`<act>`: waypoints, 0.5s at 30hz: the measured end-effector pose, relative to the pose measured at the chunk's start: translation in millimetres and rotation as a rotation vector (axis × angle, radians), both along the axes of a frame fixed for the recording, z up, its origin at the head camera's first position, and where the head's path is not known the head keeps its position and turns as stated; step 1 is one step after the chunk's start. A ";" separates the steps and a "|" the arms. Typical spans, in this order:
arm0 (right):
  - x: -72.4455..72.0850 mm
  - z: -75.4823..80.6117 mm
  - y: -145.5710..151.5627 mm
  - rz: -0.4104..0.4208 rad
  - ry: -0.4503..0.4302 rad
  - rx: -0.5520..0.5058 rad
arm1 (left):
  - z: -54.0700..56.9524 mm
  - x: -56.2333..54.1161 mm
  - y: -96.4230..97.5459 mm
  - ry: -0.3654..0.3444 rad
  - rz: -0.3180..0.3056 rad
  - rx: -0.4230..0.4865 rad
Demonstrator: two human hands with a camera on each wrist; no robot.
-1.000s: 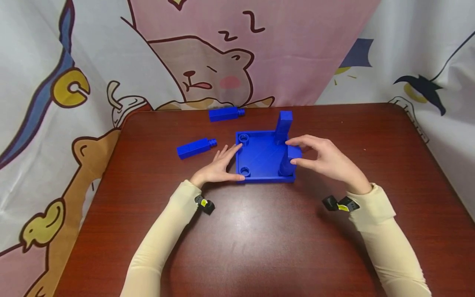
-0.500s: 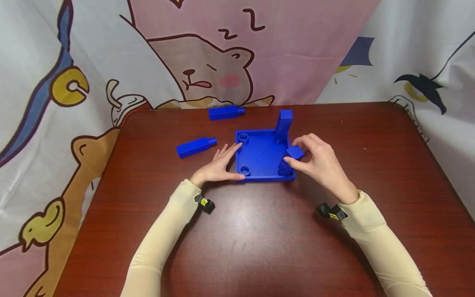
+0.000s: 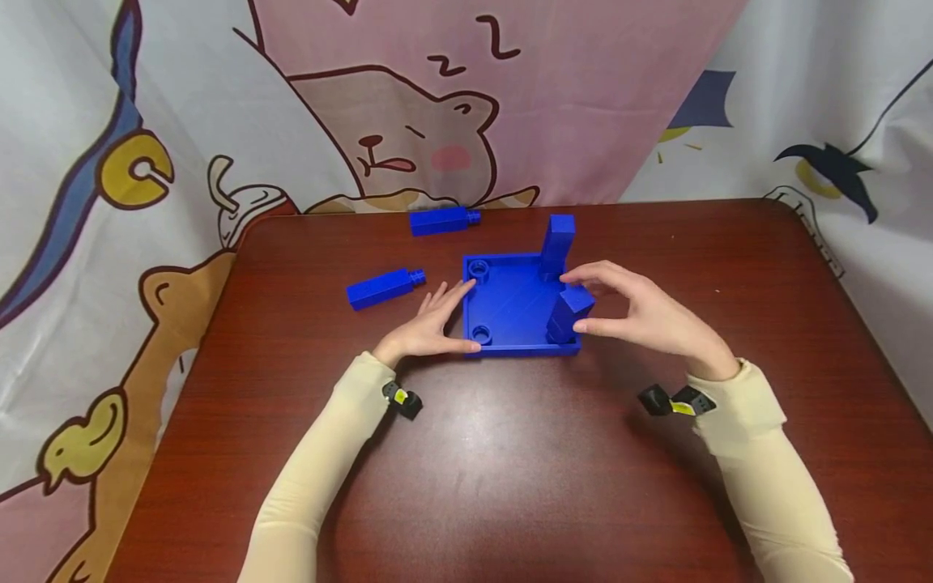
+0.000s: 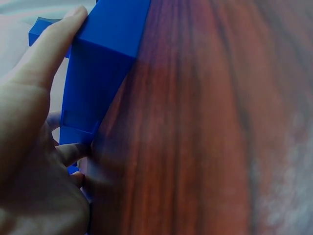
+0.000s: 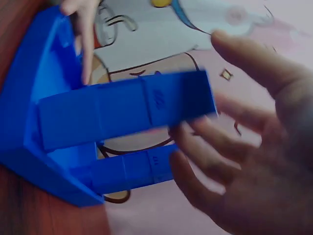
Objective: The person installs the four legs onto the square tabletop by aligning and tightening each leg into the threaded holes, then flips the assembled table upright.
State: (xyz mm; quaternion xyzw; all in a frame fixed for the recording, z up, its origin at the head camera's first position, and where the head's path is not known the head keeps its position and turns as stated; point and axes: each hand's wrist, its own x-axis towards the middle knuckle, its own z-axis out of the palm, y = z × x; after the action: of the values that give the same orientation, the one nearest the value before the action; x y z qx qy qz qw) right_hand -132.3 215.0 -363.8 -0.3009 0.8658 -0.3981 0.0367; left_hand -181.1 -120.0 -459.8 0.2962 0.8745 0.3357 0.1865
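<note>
A shallow blue square tray (image 3: pixel 510 304) lies on the table, with two square blue legs upright at its right corners. My right hand (image 3: pixel 645 312) is spread around the front right leg (image 3: pixel 572 312). Its thumb and fingertips stand close to that leg; whether any touch is unclear. In the right wrist view, this leg (image 5: pixel 117 112) passes before the spread fingers. The back right leg (image 3: pixel 558 243) stands behind it. My left hand (image 3: pixel 426 332) rests at the tray's left side, thumb on the front corner, straight fingers against the rim.
Round sockets show at the tray's left corners, one at the back (image 3: pixel 478 271) and one at the front (image 3: pixel 481 335). Two loose blue legs with threaded ends lie beyond: one left of the tray (image 3: pixel 382 289), another near the table's back edge (image 3: pixel 440 221). A printed curtain (image 3: pixel 583 105) hangs behind.
My right hand pinched the front right leg and turned it, then let go and drew back to the right. The leg's top sits at a different angle. The left hand stayed put.
</note>
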 end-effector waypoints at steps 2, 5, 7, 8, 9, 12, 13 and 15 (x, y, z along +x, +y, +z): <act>-8.5 -1.3 5.9 0.097 -0.089 -0.029 | -0.5 0.2 -0.3 0.002 0.003 0.003; -20.5 -8.4 11.0 0.169 -0.202 -0.077 | -2.5 0.6 -0.3 0.004 0.002 0.004; -24.7 -14.1 11.9 0.165 -0.239 -0.102 | -4.0 0.9 0.2 0.004 -0.003 0.002; -25.2 -16.5 11.5 0.149 -0.249 -0.111 | -4.6 1.1 0.4 0.003 -0.006 0.001; -25.0 -18.6 10.5 0.124 -0.254 -0.120 | -4.9 1.2 0.7 0.003 -0.007 0.001; -20.5 -21.7 4.8 0.030 -0.240 -0.147 | -4.5 0.9 0.9 0.004 -0.005 0.004; -18.2 -22.1 2.2 -0.006 -0.230 -0.158 | -4.0 0.6 0.7 0.005 -0.003 0.003; -13.3 -22.5 -3.7 -0.080 -0.200 -0.187 | -2.7 0.0 0.1 0.006 0.001 0.001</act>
State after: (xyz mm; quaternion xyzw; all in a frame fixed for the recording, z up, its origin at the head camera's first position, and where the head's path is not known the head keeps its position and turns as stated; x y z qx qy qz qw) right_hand -145.6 211.3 -386.3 -0.2271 0.8283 -0.5061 0.0786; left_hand -181.1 -120.0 -462.6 0.2969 0.8750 0.3353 0.1838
